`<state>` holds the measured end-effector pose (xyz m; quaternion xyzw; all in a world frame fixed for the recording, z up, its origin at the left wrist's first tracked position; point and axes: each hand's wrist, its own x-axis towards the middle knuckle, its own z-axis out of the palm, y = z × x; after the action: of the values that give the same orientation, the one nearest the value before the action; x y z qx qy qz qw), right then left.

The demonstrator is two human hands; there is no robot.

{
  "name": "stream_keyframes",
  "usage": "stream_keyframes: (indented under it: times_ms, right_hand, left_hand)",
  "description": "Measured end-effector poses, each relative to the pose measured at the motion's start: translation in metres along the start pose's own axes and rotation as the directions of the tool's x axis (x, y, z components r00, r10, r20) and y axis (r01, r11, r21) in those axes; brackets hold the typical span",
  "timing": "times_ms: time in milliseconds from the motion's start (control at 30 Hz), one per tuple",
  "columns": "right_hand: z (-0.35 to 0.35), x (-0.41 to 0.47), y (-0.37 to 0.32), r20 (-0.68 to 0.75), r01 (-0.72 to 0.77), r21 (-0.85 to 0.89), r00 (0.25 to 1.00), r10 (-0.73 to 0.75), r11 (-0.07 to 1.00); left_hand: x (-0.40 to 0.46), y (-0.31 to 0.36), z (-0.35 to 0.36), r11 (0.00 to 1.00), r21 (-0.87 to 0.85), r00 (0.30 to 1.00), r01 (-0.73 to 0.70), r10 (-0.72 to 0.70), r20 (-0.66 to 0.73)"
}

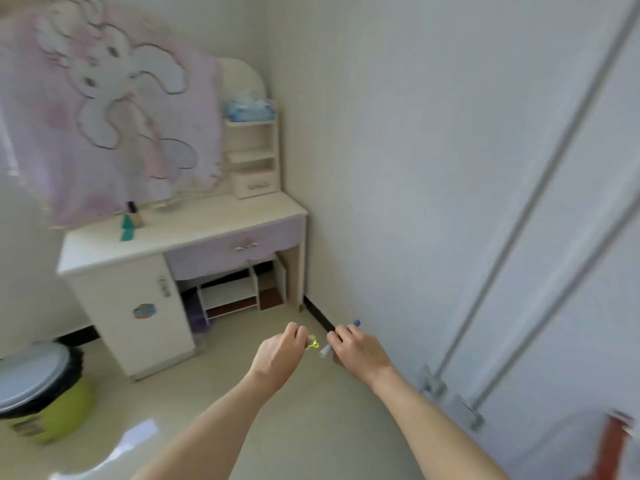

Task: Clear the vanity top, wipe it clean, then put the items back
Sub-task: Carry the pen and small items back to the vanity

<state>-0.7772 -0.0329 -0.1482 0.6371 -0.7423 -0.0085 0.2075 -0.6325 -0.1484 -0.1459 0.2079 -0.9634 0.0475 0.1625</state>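
The cream vanity top [207, 223] stands ahead at the left, against the wall. On it sit a green tube [127, 228], a small dark-capped bottle [134, 213] and a pale dish-like item [169, 204] near the back. Both my hands are held out over the floor, well short of the vanity. My left hand [282, 351] grips a small yellow-green item [312, 342]. My right hand [356, 348] holds a thin purple-capped tube [325, 349] that sticks out on both sides of the fist.
A pink rabbit cloth [114, 109] covers the mirror. A shelf unit [252, 154] with a blue pack [251, 110] sits at the vanity's right. A green bin [38, 393] stands at the left. White wardrobe doors [519, 202] line the right side.
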Motion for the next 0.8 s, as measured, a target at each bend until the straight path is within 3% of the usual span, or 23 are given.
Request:
stream_keyframes:
  times_ms: [167, 400, 667, 800]
  right_hand:
    - [0.012, 0.133, -0.047, -0.165, 0.159, 0.036, 0.975, -0.151, 0.987]
    - [0.032, 0.282, -0.104, -0.333, 0.212, 0.078, 0.927, -0.175, 0.974]
    - [0.078, 0.404, -0.123, -0.236, 0.350, 0.093, 0.917, -0.321, 0.932]
    - [0.109, 0.482, -0.110, -0.200, 0.337, 0.115, 0.929, -0.311, 0.934]
  left_hand:
    - [0.008, -0.124, -0.010, 0.977, 0.059, 0.975, 0.205, -0.199, -0.100]
    - [0.022, -0.260, -0.020, 0.930, 0.118, 0.934, 0.349, -0.334, -0.131]
    - [0.073, -0.365, 0.025, 0.890, 0.122, 0.897, 0.440, -0.442, -0.005]
    - [0.122, -0.412, 0.046, 0.865, 0.133, 0.874, 0.484, -0.484, -0.038]
